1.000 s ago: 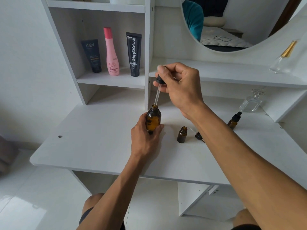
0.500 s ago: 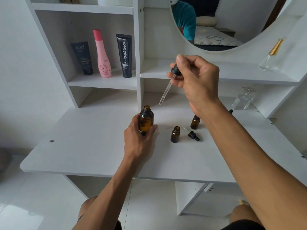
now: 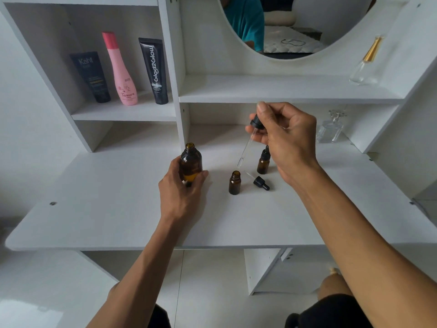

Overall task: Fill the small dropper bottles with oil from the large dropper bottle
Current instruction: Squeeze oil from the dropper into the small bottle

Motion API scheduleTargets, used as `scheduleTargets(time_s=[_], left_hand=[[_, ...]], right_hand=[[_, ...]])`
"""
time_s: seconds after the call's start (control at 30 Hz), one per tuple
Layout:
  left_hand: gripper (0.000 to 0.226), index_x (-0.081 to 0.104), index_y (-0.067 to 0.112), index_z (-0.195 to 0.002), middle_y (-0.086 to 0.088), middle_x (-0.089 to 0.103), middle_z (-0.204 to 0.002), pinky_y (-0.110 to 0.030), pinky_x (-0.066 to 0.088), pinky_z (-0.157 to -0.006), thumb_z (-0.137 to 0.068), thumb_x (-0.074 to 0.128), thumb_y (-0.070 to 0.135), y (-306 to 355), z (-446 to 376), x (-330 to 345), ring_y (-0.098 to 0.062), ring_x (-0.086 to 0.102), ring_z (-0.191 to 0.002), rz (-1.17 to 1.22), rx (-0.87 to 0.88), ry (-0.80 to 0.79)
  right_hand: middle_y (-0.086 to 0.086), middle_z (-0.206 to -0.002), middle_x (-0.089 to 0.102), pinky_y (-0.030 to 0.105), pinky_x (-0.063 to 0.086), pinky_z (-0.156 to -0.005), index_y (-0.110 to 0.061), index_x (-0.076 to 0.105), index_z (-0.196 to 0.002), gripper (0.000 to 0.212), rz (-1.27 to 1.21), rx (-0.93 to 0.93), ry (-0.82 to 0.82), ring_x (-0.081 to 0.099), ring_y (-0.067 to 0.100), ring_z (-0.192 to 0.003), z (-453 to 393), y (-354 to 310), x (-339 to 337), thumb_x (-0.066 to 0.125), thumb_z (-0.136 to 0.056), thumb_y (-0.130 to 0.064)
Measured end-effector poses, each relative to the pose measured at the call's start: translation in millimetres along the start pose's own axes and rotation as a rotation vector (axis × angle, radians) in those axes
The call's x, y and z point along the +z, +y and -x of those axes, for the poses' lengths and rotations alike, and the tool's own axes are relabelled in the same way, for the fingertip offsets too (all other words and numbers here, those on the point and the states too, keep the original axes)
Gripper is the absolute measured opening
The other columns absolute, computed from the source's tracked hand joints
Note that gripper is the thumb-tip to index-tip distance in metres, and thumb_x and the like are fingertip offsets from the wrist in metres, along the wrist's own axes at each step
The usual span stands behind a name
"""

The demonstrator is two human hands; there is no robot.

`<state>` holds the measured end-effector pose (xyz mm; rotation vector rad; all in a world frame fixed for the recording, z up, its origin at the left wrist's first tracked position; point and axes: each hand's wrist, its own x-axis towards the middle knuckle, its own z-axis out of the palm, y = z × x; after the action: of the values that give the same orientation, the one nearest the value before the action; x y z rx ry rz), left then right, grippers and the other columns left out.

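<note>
- Transfer step: right hand (image 3: 287,138) pinches the pipette (image 3: 247,146), tip just above the open vial (image 3: 234,183) on the desk (image 3: 118,209).
- Left hand (image 3: 182,192) grips the big bottle (image 3: 191,163), uncapped.
- Next: centre tip over mouth, then squeeze.

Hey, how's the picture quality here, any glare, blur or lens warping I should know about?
Head view: soft, even daylight, faint shadows under the hands on the desk; wide-angle warping bows the shelf edges and splays the uprights; glare on the glossy floor at bottom left; the dropper in the right hand and the large bottle in the left hand are sharp; tube labels stay readable.
</note>
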<state>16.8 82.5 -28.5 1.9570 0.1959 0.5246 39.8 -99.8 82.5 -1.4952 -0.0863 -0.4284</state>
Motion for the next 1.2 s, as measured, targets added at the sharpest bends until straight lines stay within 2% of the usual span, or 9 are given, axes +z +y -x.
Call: scheduleTargets(time_s=[0.17,0.43,0.6,0.73,1.03,1.2], left_hand=[[0.042,0.062,0.013,-0.126,-0.002,0.068,-0.104,0.002,0.038,-0.065,-0.089,0.076,0.026,2,0,0,-0.006,0.059,-0.081,-0.014,0.002,-0.004],[0.043,0.062,0.013,-0.127,-0.001,0.068,-0.104,0.003,0.038,-0.065,-0.089,0.076,0.025,4,2,0,0.000,0.059,-0.083,-0.002,0.001,-0.005],[0.041,0.063,0.015,-0.125,0.004,0.066,-0.098,0.001,0.038,-0.064,-0.088,0.077,0.025,1,0,0,0.014,0.057,-0.083,0.000,0.010,-0.007],[0.044,0.062,0.014,-0.128,0.003,0.067,-0.102,0.002,0.038,-0.065,-0.088,0.077,0.026,1,0,0,0.009,0.058,-0.083,-0.001,0.015,-0.009],[0.044,0.062,0.014,-0.128,0.000,0.068,-0.105,0.003,0.038,-0.066,-0.088,0.077,0.026,0,0,1,0.001,0.059,-0.087,0.009,0.015,-0.001],[0.042,0.063,0.015,-0.126,0.002,0.069,-0.103,0.003,0.038,-0.065,-0.088,0.077,0.027,0,0,1,0.002,0.060,-0.086,0.009,0.009,0.000]], right_hand=[[0.005,-0.086,0.074,0.032,0.063,-0.070,-0.015,0.071,-0.089,0.010,0.020,0.004,0.001,0.076,0.020,-0.073,4,4,0,0.067,-0.096,-0.020],[0.004,-0.084,0.074,0.036,0.064,-0.072,-0.015,0.070,-0.086,0.011,0.064,-0.007,-0.007,0.076,0.019,-0.072,6,11,4,0.067,-0.096,-0.019],[0.004,-0.085,0.074,0.034,0.063,-0.069,-0.017,0.070,-0.085,0.012,0.100,-0.028,-0.015,0.076,0.017,-0.071,5,15,4,0.067,-0.096,-0.019],[0.005,-0.085,0.074,0.031,0.063,-0.068,-0.015,0.070,-0.087,0.010,0.118,-0.034,-0.028,0.076,0.017,-0.072,6,18,4,0.067,-0.096,-0.020],[0.011,-0.084,0.074,0.039,0.064,-0.071,-0.012,0.070,-0.085,0.012,0.148,-0.057,-0.045,0.076,0.018,-0.070,6,19,6,0.068,-0.095,-0.019],[0.011,-0.085,0.074,0.036,0.064,-0.069,-0.011,0.070,-0.086,0.013,0.166,-0.076,-0.056,0.076,0.017,-0.071,6,20,7,0.068,-0.095,-0.019]])
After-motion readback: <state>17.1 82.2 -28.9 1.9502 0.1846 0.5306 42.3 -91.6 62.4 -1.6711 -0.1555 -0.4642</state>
